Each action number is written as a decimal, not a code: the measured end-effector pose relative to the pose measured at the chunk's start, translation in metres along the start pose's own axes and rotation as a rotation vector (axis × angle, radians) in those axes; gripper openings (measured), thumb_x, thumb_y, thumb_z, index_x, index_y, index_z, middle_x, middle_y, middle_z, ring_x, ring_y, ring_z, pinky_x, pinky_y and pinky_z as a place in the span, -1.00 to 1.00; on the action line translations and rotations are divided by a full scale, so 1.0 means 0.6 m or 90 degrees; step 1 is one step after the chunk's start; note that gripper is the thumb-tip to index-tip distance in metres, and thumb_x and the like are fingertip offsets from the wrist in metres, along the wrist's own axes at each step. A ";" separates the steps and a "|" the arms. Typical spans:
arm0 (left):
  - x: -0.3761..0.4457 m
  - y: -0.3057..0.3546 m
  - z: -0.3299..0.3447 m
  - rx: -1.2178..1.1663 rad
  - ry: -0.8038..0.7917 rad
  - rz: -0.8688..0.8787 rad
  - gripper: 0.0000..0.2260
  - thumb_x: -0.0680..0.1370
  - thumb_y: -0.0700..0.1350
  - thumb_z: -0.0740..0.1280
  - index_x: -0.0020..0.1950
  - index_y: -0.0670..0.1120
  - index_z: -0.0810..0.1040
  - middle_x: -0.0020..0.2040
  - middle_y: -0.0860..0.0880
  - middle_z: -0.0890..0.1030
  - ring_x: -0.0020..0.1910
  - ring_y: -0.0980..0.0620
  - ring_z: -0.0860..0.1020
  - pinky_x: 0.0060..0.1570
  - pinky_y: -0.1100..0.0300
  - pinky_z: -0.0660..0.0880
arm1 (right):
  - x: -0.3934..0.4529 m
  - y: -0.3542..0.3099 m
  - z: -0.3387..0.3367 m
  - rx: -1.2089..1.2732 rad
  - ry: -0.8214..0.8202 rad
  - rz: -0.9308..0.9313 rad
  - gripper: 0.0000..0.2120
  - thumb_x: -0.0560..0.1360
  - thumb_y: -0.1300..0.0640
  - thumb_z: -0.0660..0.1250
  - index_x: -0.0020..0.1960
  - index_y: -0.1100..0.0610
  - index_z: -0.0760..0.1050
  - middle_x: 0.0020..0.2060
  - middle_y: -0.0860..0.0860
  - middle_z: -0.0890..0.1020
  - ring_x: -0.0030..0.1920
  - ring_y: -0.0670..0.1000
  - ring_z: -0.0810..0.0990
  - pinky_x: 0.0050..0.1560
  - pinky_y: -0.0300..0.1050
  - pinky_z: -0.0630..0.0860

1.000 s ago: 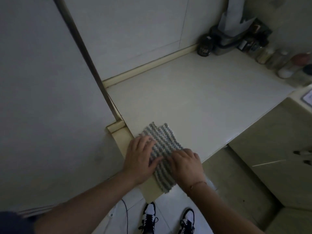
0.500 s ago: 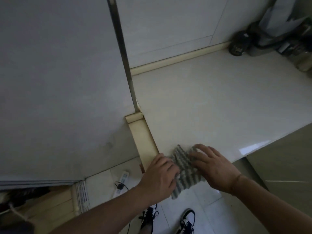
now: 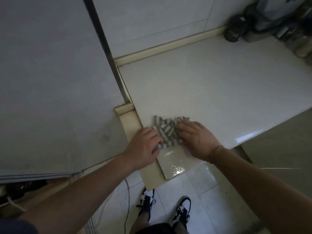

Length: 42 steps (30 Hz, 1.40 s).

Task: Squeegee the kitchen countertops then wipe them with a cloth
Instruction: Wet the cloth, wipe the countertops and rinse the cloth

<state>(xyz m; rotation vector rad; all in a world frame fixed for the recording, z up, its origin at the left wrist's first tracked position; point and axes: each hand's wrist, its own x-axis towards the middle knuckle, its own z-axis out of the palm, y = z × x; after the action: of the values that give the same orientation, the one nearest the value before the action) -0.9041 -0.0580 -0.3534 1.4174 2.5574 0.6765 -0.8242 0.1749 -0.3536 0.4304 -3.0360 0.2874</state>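
A grey and white striped cloth (image 3: 167,130) lies on the white countertop (image 3: 211,92) near its front left corner. My left hand (image 3: 143,146) holds the cloth's left edge, with the fingers curled over it. On the cloth's right side rests my right hand (image 3: 195,137), its fingers spread and pressing down. A wet, shiny patch (image 3: 172,161) shows on the counter just in front of the cloth. No squeegee is in view.
A tall white panel (image 3: 50,81) with a dark metal edge (image 3: 108,53) stands to the left. A dark jar (image 3: 234,31) and several bottles (image 3: 300,39) crowd the back right corner. My feet (image 3: 165,208) and a black cable (image 3: 125,208) are on the tiled floor.
The cloth hung over the counter's front edge; both hands have pushed it back onto the countertop. A wet streak now shows in front of it. The camera view shifted.
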 end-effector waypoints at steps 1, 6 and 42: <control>-0.016 0.007 0.006 0.001 -0.019 0.015 -0.87 0.43 -0.09 0.34 -0.06 -0.07 0.59 -0.10 0.02 0.57 -0.04 -0.01 0.48 0.04 -0.01 0.44 | -0.023 -0.010 0.006 0.019 -0.023 -0.003 -0.68 0.53 0.00 0.17 0.11 0.12 0.60 0.30 0.07 0.55 0.36 0.17 0.47 0.30 0.18 0.45; -0.076 0.037 0.019 0.005 -0.092 0.099 -0.75 0.43 0.01 0.35 0.06 -0.04 0.58 -0.03 0.04 0.56 0.03 0.01 0.46 0.13 0.06 0.37 | -0.116 -0.075 0.032 0.108 -0.044 0.010 -0.74 0.55 0.01 0.20 0.11 0.11 0.54 0.43 0.09 0.42 0.52 0.10 0.23 0.48 0.26 0.18; 0.298 0.283 0.180 0.167 -0.193 -0.002 -0.42 0.51 0.25 0.08 0.43 -0.01 0.38 0.43 -0.01 0.38 0.44 -0.12 0.30 0.24 -0.19 0.22 | -0.231 0.300 -0.026 0.116 0.039 0.304 -0.54 0.64 -0.13 0.02 0.39 0.04 0.47 0.41 0.04 0.45 0.45 0.08 0.36 0.44 0.08 0.26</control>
<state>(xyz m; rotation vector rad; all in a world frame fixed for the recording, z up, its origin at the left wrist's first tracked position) -0.8357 0.2021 -0.3566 1.4578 2.4692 0.1118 -0.7410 0.3852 -0.3818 -0.3026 -3.0199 0.5882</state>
